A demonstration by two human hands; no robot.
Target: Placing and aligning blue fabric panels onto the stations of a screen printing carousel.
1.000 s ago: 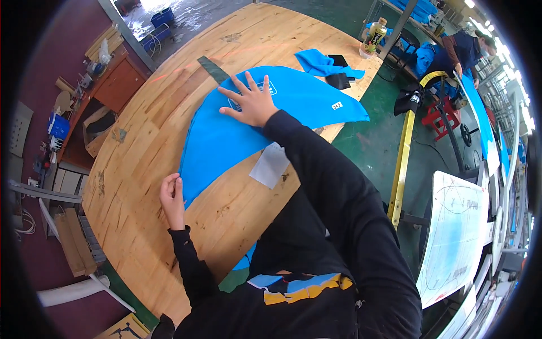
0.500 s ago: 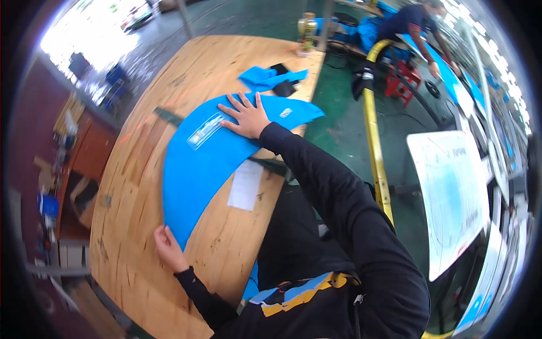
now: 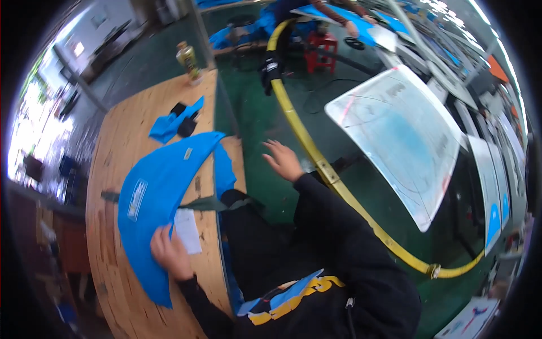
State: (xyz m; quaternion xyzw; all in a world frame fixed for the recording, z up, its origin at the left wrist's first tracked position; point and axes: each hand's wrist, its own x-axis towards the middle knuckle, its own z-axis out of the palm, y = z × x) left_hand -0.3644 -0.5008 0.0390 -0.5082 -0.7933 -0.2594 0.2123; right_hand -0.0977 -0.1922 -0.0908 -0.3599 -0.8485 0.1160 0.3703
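A curved blue fabric piece (image 3: 144, 186) with a pale printed label lies across the wooden table (image 3: 107, 248), its narrow end toward me. On its inner edge rests my left hand (image 3: 172, 255), back upward, with the fingers slightly bent and a little apart over the cloth. My right hand (image 3: 284, 161) is in the air off the table's right side, fingers spread, holding nothing. Beside the left hand lies a white paper sheet (image 3: 187, 231). Another blue fabric part (image 3: 223, 168) hangs by the table's right edge, close to a dark strap (image 3: 206, 203).
Small blue and black cloth scraps (image 3: 169, 125) and a bottle (image 3: 189, 63) are toward the table's far end. A yellow curved rail (image 3: 299, 131) runs along my right, before a white board (image 3: 403, 141). A co-worker's hand (image 3: 352, 28) shows beyond, near a red stool (image 3: 322, 52).
My right hand has lifted off the blue fabric and swung right, past the table edge. My left hand has left the near tip and moved up the inner edge. The view has turned right.
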